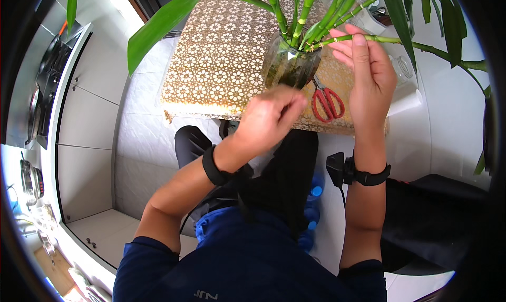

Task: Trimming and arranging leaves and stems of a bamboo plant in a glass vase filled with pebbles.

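A glass vase point(291, 67) stands on the table with several lucky bamboo stalks point(302, 19) rising from it. My right hand point(365, 67) pinches one stalk point(340, 38) between thumb and fingers; this stalk leans out over the vase's right side. My left hand point(270, 114) is blurred, its fingers curled, in front of the vase's lower part. Whether something lies inside those fingers is hidden. Between the two hands, red-handled scissors point(328, 103) lie on the tablecloth, their blades pointing towards the vase and partly hidden.
A patterned tablecloth point(215, 57) covers the table. Right of it are a glass jar point(403, 68) and a white roll point(407, 104). Long leaves point(162, 29) hang across the upper view. Blue-capped bottles point(314, 201) stand low beside my leg. A counter with cabinets point(85, 116) runs along the left.
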A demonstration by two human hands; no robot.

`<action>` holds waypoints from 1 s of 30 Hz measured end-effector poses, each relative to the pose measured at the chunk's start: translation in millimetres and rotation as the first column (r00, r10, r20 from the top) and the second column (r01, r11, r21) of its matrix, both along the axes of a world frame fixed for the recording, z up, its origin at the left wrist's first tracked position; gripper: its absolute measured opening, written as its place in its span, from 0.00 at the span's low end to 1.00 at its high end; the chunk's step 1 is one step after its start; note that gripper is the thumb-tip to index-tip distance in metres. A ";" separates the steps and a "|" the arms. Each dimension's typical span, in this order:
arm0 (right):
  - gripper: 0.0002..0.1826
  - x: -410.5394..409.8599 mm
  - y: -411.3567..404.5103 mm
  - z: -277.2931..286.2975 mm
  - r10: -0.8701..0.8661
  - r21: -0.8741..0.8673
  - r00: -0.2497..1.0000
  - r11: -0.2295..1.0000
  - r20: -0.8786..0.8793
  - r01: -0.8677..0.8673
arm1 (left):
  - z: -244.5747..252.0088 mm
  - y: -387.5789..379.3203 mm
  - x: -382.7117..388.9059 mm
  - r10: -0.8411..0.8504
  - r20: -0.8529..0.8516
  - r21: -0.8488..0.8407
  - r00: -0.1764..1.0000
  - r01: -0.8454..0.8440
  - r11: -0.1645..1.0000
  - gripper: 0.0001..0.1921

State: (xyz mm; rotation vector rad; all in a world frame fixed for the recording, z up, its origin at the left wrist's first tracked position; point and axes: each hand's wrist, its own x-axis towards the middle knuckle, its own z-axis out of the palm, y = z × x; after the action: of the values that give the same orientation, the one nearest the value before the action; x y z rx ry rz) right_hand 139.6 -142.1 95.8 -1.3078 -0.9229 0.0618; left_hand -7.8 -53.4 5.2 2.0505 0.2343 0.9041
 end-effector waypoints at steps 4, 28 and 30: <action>0.19 -0.3 0.8 1.5 -0.049 -0.030 0.998 0.998 0.024 0.050 | 41.9 16.2 25.3 0.190 0.243 0.264 0.951 -0.254 0.931 0.07; 0.14 7.2 10.8 -10.4 -0.139 -0.028 0.984 0.989 0.114 0.143 | 50.7 24.3 31.4 0.273 0.234 0.347 0.933 -0.343 0.873 0.04; 0.17 5.4 14.2 -6.1 -0.167 0.031 0.981 0.986 0.097 0.165 | 41.7 21.3 22.9 0.283 0.202 0.272 0.937 -0.332 0.903 0.04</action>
State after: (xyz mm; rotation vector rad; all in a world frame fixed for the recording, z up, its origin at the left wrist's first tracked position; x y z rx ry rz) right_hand 144.9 -127.9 89.7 -1.3722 -0.8922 -0.1438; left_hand 15.0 -32.0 46.9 2.2440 0.3608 1.3653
